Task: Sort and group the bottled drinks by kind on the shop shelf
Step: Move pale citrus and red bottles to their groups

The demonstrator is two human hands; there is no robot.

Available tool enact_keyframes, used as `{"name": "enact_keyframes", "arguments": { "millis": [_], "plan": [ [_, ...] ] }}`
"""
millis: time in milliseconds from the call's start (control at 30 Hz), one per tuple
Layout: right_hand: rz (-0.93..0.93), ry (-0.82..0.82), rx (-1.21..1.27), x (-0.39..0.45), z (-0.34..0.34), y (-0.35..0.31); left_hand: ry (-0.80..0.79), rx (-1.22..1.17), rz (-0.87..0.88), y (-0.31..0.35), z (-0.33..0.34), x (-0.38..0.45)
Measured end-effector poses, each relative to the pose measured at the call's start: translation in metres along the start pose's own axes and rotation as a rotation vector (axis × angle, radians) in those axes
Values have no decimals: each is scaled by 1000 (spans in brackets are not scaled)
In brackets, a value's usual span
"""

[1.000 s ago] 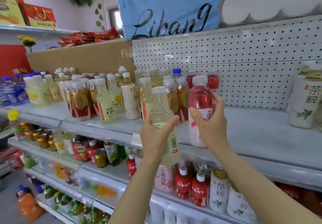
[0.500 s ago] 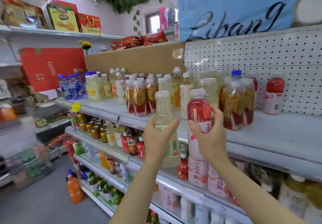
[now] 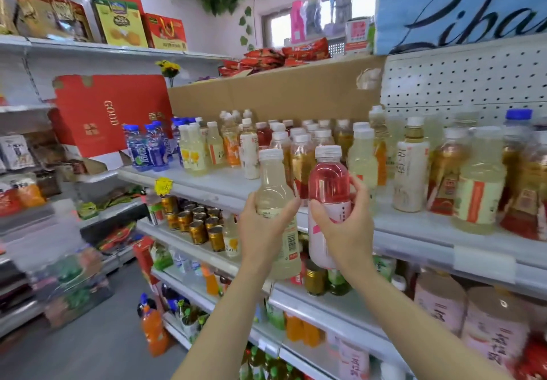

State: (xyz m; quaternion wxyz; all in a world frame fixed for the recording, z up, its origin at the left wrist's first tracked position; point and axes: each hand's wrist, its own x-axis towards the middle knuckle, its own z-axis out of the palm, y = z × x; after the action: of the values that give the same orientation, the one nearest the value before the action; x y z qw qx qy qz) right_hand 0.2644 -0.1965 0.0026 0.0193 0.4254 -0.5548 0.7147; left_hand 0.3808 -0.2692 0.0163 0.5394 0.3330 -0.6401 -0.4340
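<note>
Left hand (image 3: 260, 231) grips pale yellow bottle (image 3: 276, 202); right hand (image 3: 344, 231) grips pink bottle (image 3: 328, 184); both upright before shelf (image 3: 414, 231).

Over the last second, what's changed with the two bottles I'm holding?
The view has swung left along the shelf, so the blue-capped bottles at its far left now show clearly. Both held bottles stayed off the shelf, side by side. The left hand still grips the pale yellow bottle, and the right hand still grips the pink bottle.

Small shop: tiered shelves (image 3: 414, 231) of bottled drinks (image 3: 410, 169), cans (image 3: 198, 231), boxed goods (image 3: 121, 21).
</note>
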Motion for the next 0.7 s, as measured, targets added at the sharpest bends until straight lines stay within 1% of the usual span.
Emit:
{"name": "enact_keyframes", "arguments": {
  "millis": [267,467,600,700],
  "plan": [
    [-22,-22,41,48,96,46,73,1,3,-50,-27,95],
    [-36,-29,59,87,155,69,131,-1,6,-80,-52,170],
    [-62,-9,42,105,194,80,122,-18,9,-99,-63,217],
    [-74,16,22,116,226,87,74,-45,31,-113,-70,254]
  ]
}}
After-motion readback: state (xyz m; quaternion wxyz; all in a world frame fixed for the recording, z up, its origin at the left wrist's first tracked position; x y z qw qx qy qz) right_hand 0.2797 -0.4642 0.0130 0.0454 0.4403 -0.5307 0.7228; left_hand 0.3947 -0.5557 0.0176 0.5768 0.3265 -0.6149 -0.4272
